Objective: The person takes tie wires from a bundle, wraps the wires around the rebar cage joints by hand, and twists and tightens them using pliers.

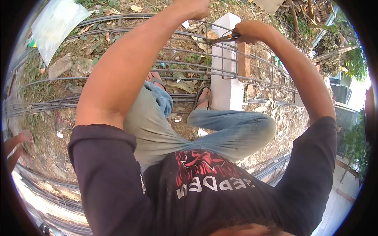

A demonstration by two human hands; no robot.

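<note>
My right hand is wrapped round the dark handles of a pair of pincers. The pincers' jaws point left and touch a rebar cage near its top bars. At the upper frame edge, my left hand looks closed beside the cage's bars; its fingers are partly cut off, and what they hold cannot be made out. The cage is long steel bars with square stirrups, lying across a white block-like post. A reddish-brown wooden piece sits behind the bars, right of the post.
Long loose rebars run along the ground on the left. My sandalled foot is close to the post. A pale sheet lies at upper left. Another person's bare feet show at the left edge. Dry leaves and litter cover the soil.
</note>
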